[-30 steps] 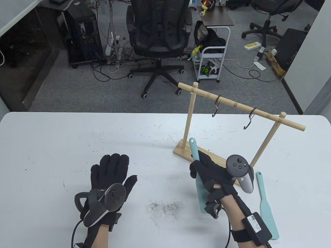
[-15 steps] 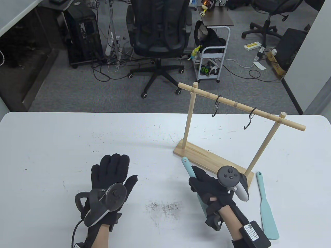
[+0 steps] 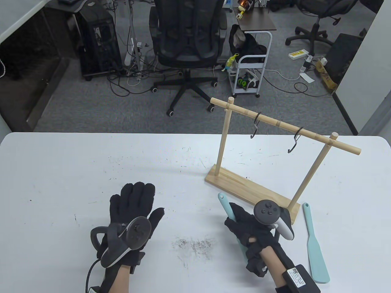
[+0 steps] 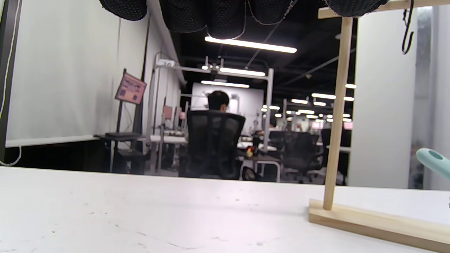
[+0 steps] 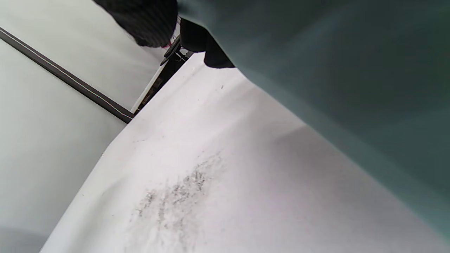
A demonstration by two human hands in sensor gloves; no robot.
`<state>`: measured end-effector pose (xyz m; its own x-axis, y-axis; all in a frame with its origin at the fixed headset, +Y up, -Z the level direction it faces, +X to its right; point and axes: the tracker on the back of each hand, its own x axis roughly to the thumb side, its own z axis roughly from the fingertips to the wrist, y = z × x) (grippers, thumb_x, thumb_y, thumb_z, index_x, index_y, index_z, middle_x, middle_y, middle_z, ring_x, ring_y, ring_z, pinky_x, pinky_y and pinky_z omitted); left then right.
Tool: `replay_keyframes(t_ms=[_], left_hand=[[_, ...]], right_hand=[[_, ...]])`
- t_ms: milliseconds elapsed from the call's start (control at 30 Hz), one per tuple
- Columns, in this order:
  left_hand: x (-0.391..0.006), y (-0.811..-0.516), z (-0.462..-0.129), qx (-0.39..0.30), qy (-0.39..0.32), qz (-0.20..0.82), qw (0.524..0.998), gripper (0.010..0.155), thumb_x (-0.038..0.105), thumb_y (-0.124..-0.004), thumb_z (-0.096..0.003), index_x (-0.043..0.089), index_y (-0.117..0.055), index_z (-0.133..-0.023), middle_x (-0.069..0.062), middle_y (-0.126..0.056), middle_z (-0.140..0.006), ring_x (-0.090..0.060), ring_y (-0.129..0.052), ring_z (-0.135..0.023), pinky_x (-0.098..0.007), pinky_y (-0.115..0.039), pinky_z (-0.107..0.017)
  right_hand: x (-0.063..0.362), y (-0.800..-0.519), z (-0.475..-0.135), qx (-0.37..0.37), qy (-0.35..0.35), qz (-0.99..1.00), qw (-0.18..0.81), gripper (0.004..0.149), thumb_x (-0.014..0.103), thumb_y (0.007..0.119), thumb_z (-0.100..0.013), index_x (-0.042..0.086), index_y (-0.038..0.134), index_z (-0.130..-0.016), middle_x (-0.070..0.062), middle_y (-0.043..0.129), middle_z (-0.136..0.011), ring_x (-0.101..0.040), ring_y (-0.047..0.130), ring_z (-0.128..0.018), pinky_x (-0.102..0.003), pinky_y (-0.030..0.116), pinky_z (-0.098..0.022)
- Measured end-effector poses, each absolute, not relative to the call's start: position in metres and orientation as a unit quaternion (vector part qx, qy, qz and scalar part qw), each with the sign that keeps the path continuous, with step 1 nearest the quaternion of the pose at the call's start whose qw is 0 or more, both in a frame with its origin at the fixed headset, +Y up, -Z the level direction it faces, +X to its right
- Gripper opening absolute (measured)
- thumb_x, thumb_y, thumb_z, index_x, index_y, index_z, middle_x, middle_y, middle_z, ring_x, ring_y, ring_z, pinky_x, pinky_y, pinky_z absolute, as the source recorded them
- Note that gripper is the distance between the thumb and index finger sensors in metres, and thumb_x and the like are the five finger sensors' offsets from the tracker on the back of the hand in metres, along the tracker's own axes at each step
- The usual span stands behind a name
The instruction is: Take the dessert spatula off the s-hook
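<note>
My right hand (image 3: 244, 224) grips a teal dessert spatula (image 3: 225, 204) by its handle, low over the table in front of the wooden rack (image 3: 284, 126). The handle tip sticks out past my fingers; the blade is mostly hidden under my hand and fills the right wrist view (image 5: 351, 88). Two black S-hooks (image 3: 256, 125) (image 3: 295, 139) hang bare on the rack's bar. My left hand (image 3: 134, 204) rests flat and open on the table, holding nothing. In the left wrist view the spatula's handle tip (image 4: 434, 160) shows at the right edge.
A second teal spatula (image 3: 314, 244) lies flat on the table right of the rack's base (image 3: 244, 184). A dark smudge of debris (image 3: 192, 244) lies between my hands. An office chair (image 3: 186, 39) and a cart (image 3: 250, 67) stand beyond the table's far edge.
My right hand has carried the spatula from over the rack's base toward me and down to just above the table. My left hand has barely moved.
</note>
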<state>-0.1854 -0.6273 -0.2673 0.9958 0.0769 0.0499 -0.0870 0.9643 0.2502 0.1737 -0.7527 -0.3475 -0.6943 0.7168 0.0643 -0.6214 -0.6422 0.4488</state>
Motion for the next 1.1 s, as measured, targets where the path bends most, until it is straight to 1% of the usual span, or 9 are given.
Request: replay_keyframes(t_ms=[67, 167, 300, 433, 700, 867, 1100], left_hand=[[-0.185, -0.627, -0.267, 0.127, -0.019, 0.041, 0.991, 0.076, 0.070, -0.058, -0.0542, 0.037, -0.045, -0.122, -0.001, -0.056, -0.130, -0.035, -0.053, -0.122, -0.065, -0.051, -0.086], [-0.185, -0.628, -0.267, 0.126, -0.019, 0.040, 0.991, 0.076, 0.070, -0.058, -0.0541, 0.037, -0.045, -0.122, -0.001, -0.057, -0.130, -0.035, -0.054, -0.122, -0.064, -0.051, -0.086], [-0.185, -0.628, -0.268, 0.125, -0.020, 0.040, 0.991, 0.076, 0.070, -0.058, -0.0541, 0.037, -0.045, -0.122, -0.001, -0.057, -0.130, -0.034, -0.054, -0.122, -0.064, -0.051, -0.086], [-0.185, -0.628, -0.268, 0.124, -0.019, 0.039, 0.991, 0.076, 0.070, -0.058, -0.0540, 0.038, -0.045, -0.122, -0.001, -0.057, -0.130, -0.034, -0.054, -0.122, -0.064, -0.051, -0.086], [-0.185, -0.628, -0.268, 0.118, -0.019, 0.040, 0.992, 0.075, 0.070, -0.058, -0.0541, 0.038, -0.046, -0.122, -0.001, -0.057, -0.130, -0.035, -0.054, -0.122, -0.064, -0.051, -0.086], [-0.185, -0.628, -0.269, 0.117, -0.019, 0.040, 0.992, 0.075, 0.070, -0.058, -0.0540, 0.038, -0.046, -0.121, -0.001, -0.057, -0.130, -0.035, -0.054, -0.122, -0.065, -0.051, -0.086], [-0.185, -0.628, -0.269, 0.115, -0.018, 0.039, 0.992, 0.076, 0.070, -0.057, -0.0542, 0.038, -0.046, -0.122, -0.002, -0.057, -0.130, -0.035, -0.054, -0.122, -0.065, -0.051, -0.086]], right_hand=[[0.170, -0.755, -0.347, 0.114, 0.207, 0.910, 0.342, 0.073, 0.036, 0.087, -0.046, 0.015, 0.052, -0.107, -0.006, 0.084, -0.086, -0.025, 0.094, -0.067, -0.049, 0.078, -0.057], [0.163, -0.757, -0.345, 0.105, 0.199, 0.935, 0.274, 0.074, 0.036, 0.088, -0.045, 0.016, 0.052, -0.107, -0.003, 0.084, -0.086, -0.024, 0.094, -0.068, -0.049, 0.078, -0.057], [0.153, -0.760, -0.342, 0.097, 0.181, 0.958, 0.201, 0.072, 0.037, 0.087, -0.046, 0.017, 0.053, -0.107, -0.002, 0.085, -0.086, -0.025, 0.093, -0.070, -0.050, 0.076, -0.058], [0.144, -0.765, -0.339, 0.087, 0.171, 0.971, 0.141, 0.070, 0.039, 0.086, -0.046, 0.018, 0.056, -0.106, -0.003, 0.084, -0.088, -0.027, 0.089, -0.074, -0.052, 0.073, -0.061], [0.135, -0.771, -0.338, 0.071, 0.177, 0.978, 0.090, 0.068, 0.041, 0.084, -0.047, 0.022, 0.058, -0.107, -0.006, 0.076, -0.093, -0.030, 0.081, -0.078, -0.055, 0.066, -0.064], [0.133, -0.772, -0.337, 0.063, 0.169, 0.981, 0.070, 0.067, 0.041, 0.082, -0.048, 0.019, 0.059, -0.107, -0.007, 0.076, -0.092, -0.030, 0.080, -0.077, -0.056, 0.066, -0.064], [0.126, -0.775, -0.337, 0.053, 0.178, 0.982, 0.026, 0.066, 0.040, 0.077, -0.051, 0.016, 0.056, -0.108, -0.010, 0.074, -0.093, -0.031, 0.077, -0.077, -0.058, 0.063, -0.065]])
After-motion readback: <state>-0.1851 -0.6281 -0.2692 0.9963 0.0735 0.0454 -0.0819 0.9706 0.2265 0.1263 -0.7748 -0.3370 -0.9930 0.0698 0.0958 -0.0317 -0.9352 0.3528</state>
